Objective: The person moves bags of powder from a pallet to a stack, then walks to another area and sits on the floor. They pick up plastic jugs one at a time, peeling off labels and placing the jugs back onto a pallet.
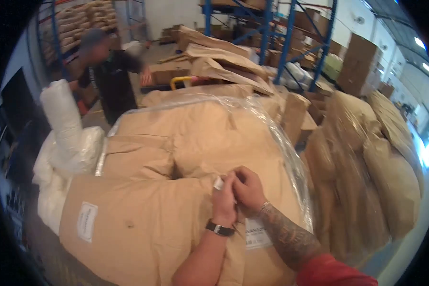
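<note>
My left hand (pixel 224 204), with a black-strapped watch at its wrist, is closed above the stacked brown paper sacks. A small white piece (pixel 218 183), perhaps paper or a label, shows at its fingers. My right hand (pixel 249 188) is also closed, its fingers curled against the left hand; what they pinch is hidden. Both hands are over the corner of the front sack (pixel 143 224), where it meets another large sack (pixel 252 143). One white printed label (pixel 87 221) is on the front sack; another label (pixel 257 234) lies partly behind my right forearm.
Clear plastic wrap (pixel 283 138) edges the sack pile. White wrapped rolls (pixel 64 114) stand at the left, plastic-covered brown sacks (pixel 352 176) at the right. Behind are a co-worker (pixel 112 78) in dark clothing, flattened cardboard (pixel 224 59) and blue racking (pixel 286 43).
</note>
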Motion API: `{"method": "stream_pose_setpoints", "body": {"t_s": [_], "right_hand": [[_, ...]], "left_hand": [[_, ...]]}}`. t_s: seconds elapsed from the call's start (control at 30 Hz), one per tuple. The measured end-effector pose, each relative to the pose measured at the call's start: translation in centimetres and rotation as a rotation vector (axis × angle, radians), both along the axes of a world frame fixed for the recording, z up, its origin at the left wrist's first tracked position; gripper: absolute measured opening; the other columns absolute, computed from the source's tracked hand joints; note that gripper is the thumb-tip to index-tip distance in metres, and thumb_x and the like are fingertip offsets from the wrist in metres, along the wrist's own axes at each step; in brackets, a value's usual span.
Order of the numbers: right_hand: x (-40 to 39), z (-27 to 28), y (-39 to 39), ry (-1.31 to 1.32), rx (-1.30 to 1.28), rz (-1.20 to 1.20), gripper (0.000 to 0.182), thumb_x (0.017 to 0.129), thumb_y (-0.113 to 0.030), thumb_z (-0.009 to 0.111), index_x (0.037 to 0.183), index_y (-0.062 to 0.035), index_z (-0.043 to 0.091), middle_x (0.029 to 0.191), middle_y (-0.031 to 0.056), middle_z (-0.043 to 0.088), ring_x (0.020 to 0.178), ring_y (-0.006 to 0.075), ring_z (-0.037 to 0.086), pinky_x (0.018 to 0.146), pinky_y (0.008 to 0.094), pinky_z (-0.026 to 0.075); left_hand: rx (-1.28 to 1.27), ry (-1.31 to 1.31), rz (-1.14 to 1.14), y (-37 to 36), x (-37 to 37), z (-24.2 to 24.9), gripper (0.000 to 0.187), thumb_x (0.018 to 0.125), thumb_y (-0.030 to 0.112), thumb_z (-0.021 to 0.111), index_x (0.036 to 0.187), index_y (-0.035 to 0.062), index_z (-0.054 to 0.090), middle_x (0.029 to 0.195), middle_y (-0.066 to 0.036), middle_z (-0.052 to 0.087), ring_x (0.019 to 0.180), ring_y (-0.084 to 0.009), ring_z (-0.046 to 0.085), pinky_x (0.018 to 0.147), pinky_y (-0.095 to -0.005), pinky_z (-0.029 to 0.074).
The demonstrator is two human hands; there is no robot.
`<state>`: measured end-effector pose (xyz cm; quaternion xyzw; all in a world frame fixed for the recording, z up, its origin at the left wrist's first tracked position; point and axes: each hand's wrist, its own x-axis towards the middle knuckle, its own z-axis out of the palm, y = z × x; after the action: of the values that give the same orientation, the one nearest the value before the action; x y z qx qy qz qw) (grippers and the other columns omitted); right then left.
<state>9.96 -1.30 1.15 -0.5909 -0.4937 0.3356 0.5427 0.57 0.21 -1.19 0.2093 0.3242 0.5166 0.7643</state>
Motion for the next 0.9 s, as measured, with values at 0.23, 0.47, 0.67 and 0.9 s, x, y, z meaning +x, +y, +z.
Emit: {"method": "stream_pose_setpoints", "body": {"t_s": [0.23,0.47,0.67,0.9], "right_hand": [[-0.8,0.8,-0.4,0.123,0.050,0.038,0.013,0.100,-0.012,0.064,0.099,0.0009,0.064,0.087,0.0060,0.069,0.077,0.0112,0.064,0.066,0.0274,0.053],[-0.9,0.1,0.1,0.236,0.092,0.052,0.009,0.101,-0.007,0.063,0.098,0.0015,0.063,0.088,0.0047,0.070,0.078,0.0096,0.064,0.068,0.0242,0.053],[-0.8,0.3,0.1,0.104,0.089,0.032,0.009,0.101,-0.007,0.062,0.098,0.0013,0.064,0.087,0.0037,0.069,0.076,0.0086,0.063,0.066,0.0244,0.052],[-1.4,0.7,-0.1,0.184,0.110,0.038,0.009,0.101,-0.008,0.063,0.098,0.0007,0.062,0.089,0.0035,0.068,0.077,0.0083,0.062,0.068,0.0236,0.052]], "left_hand": [[0.057,0.091,0.017,-0.3,0.0,1.1,0.017,0.100,0.026,0.068,0.092,0.0130,0.062,0.082,0.006,0.059,0.076,-0.0055,0.054,0.065,-0.0251,0.044],[0.034,0.076,-0.006,-0.5,-0.6,1.8,0.013,0.100,0.026,0.068,0.093,0.0159,0.065,0.083,0.006,0.063,0.075,-0.0059,0.059,0.063,-0.0239,0.046],[0.066,0.085,-0.010,-0.4,-0.5,1.6,0.017,0.101,0.025,0.067,0.089,0.0137,0.063,0.081,0.007,0.059,0.072,-0.0051,0.053,0.062,-0.0245,0.044],[0.067,0.049,0.059,-0.6,-0.1,2.2,0.020,0.101,0.026,0.067,0.087,0.0134,0.061,0.082,0.007,0.058,0.076,-0.0039,0.052,0.067,-0.0235,0.044]]}}
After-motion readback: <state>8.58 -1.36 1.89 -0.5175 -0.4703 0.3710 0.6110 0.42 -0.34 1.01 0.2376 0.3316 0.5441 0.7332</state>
